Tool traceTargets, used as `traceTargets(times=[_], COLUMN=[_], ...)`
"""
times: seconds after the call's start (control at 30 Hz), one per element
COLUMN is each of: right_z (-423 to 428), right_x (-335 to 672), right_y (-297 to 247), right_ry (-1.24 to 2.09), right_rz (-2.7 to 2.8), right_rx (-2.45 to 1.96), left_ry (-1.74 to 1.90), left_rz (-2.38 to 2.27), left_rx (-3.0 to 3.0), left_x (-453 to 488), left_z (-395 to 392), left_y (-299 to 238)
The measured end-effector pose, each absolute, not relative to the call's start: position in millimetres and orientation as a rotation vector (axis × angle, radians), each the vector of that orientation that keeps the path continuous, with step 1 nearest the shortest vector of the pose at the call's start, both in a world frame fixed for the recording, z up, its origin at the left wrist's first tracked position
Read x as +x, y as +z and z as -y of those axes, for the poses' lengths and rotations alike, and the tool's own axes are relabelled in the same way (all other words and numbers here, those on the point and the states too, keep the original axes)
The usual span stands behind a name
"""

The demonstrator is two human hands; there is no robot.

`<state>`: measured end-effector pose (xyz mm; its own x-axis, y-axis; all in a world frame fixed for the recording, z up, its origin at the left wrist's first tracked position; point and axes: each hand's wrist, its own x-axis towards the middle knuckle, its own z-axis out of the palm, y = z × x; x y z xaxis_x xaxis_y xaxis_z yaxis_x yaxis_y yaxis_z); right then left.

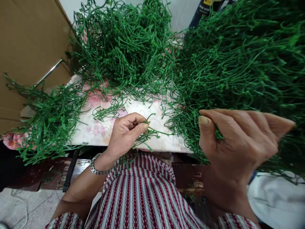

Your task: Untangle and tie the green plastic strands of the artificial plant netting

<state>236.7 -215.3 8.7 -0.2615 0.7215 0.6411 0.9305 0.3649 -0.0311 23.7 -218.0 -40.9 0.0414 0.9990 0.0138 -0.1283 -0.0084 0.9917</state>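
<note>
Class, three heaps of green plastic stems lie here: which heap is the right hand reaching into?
The large heap on the right: the right hand digs into it, while the middle heap and left heap lie untouched.

We find the scene evenly lit by soft, diffuse daylight, with no hard shadows and no glare. The pale floral cloth on the bench (100,127) is the brightest surface, close to washed out in its middle. Under the bench edge the light falls off to near black at the lower left. We note strong wide-angle distortion: the green stems (250,63) at the right bow outward and smear toward the frame edge. The right hand (238,143), close to the lens, looks oversized and slightly soft; the left hand (126,133) is sharp. The far top corners are soft.
</note>
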Motion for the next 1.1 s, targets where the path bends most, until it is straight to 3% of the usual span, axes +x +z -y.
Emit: traceTargets(times=[0.2,0.47,0.67,0.97,1.1], right_z=[211.7,215.1,221.7,219.6,217.8], right_x=[199.6,196.7,197.3,200.8,199.7], right_y=[-11.5,-38.2,-47.7,-48.3,-46.2], right_ry=[0.474,0.615,0.925,1.470,1.504], right_rz=[2.267,2.107,1.914,1.779,1.786], right_rx=[-1.033,-1.040,-1.057,-0.879,-0.921], left_ry=[1.230,1.112,1.290,1.190,1.170], left_rz=[-1.092,-1.026,-1.083,-1.117,-1.180], left_rx=[1.225,1.177,1.162,1.345,1.555], left_x=[30.5,25.5,29.1,31.8,35.6], left_z=[222.2,227.2,230.6,229.6,232.5], left_y=[-44.0,-46.5,-54.0,-47.5,-42.6])
